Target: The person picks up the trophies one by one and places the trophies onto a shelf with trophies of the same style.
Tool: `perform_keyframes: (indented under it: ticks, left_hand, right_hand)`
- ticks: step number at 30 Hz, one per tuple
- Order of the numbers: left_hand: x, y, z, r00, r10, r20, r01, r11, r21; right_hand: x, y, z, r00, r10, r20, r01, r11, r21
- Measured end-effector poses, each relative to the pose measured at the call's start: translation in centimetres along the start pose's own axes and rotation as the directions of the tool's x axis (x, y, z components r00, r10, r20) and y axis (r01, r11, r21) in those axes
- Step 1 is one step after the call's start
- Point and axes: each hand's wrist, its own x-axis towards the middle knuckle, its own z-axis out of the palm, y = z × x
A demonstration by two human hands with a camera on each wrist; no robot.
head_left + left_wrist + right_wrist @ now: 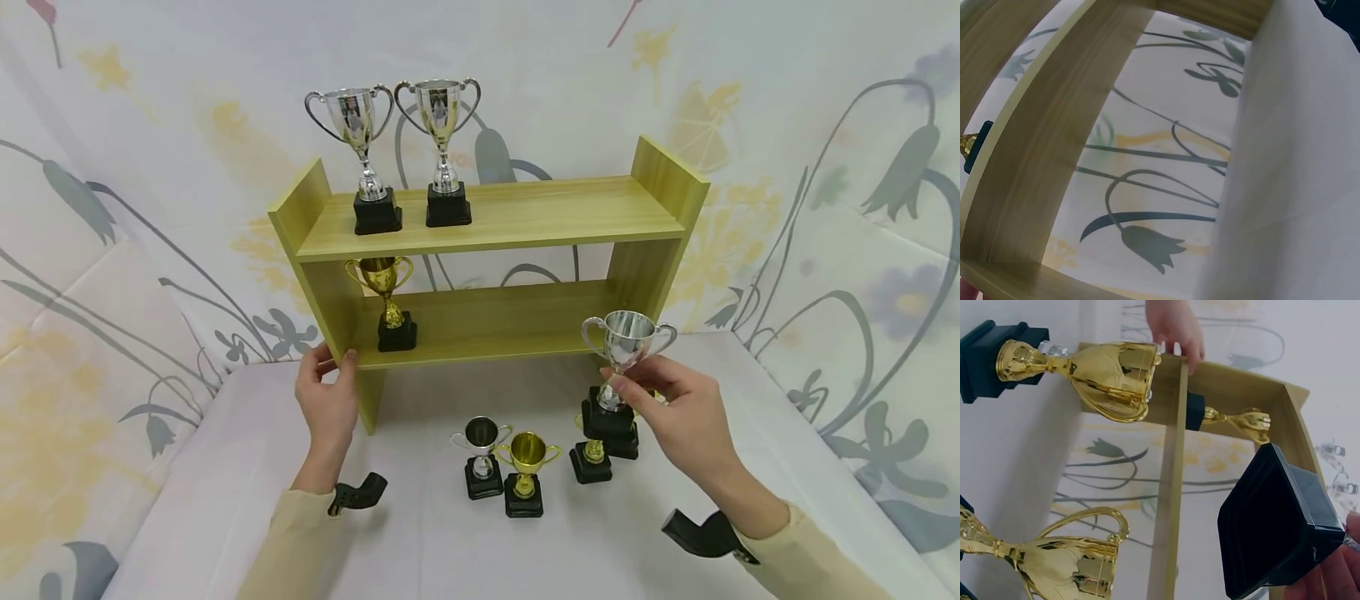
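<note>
My right hand (678, 412) pinches a small silver trophy cup (628, 337) by its stem, upright in front of the shelf's right side. In the right wrist view its black base (1266, 525) faces the camera. My left hand (327, 408) grips the left side panel of the two-tier wooden shelf (487, 321), thumb at the front edge. A gold trophy (381, 275) stands at the left of the lower tier. Two larger silver trophies (442, 108) stand on the top tier, towards the left.
A small silver trophy (482, 433) and a gold trophy (527, 452) stand close together on the white tablecloth (420, 533). Below the held cup is another gold trophy (592, 462), partly hidden, with one more black base (626, 446) behind it. A flowered cloth hangs behind.
</note>
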Motion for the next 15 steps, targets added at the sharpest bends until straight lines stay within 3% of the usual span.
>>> perform_keyframes:
  ticks: [15]
  left_hand:
    - [0.2, 0.6, -0.4, 0.996, -0.076, 0.037, 0.076, 0.997, 0.009]
  right_hand:
    - [1.1, -0.4, -0.7, 0.999, -0.029, -0.027, 0.029, 1.0, -0.011]
